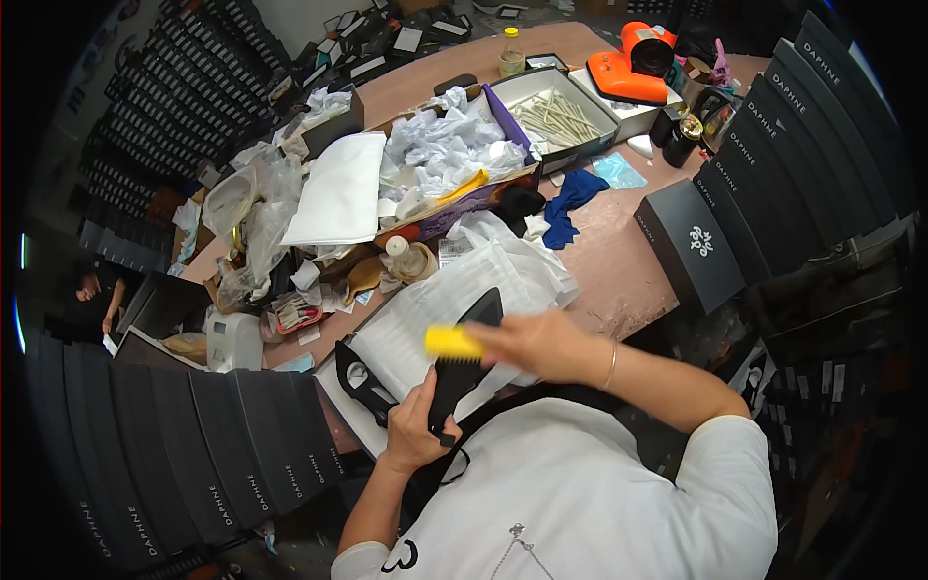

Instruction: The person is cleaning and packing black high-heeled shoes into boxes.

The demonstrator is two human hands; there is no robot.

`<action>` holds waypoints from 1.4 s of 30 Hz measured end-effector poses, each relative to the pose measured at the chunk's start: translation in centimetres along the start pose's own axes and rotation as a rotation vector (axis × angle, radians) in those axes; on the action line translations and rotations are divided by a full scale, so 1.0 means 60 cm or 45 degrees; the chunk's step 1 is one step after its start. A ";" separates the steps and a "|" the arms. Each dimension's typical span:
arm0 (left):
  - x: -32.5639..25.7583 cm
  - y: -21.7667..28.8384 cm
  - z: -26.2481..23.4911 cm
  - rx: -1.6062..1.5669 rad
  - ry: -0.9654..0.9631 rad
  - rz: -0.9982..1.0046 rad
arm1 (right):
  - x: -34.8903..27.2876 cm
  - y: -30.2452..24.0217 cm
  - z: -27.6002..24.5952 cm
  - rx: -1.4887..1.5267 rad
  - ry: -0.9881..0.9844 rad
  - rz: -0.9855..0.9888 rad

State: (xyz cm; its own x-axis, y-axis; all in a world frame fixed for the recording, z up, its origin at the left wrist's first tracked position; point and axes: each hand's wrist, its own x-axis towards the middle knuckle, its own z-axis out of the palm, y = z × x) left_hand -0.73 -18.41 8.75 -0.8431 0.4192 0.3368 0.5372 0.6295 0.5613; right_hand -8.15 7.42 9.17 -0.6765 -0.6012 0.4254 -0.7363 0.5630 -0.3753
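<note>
Fingers: left hand [414,425] wraps the heel end of a black shoe [464,362]; right hand [541,343] pinches a yellow brush [452,341], blurred.
Shoe: tilted, toe pointing away, above white wrapping paper [464,280].
Brush: lying across the shoe's upper.
Second shoe [362,382]: flat on the paper, just left.
Nearby: black shoebox [688,246], blue cloth [572,198], crumpled tissue [445,145].

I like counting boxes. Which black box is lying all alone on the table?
The flat black box with a white emblem, lying by itself on the table's right side. The other black boxes stand packed in rows.
</note>
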 end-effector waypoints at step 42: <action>0.077 0.027 0.042 -2.117 -0.083 -1.214 | 0.052 0.054 0.088 1.295 0.267 1.201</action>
State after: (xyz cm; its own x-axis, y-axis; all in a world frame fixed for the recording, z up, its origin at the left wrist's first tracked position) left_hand -3.70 -13.79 9.31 -0.7785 0.4089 -0.4761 -0.6275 -0.5192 0.5802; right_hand -12.73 4.39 4.94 -0.9674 -0.0862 -0.2382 0.2394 -0.0039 -0.9709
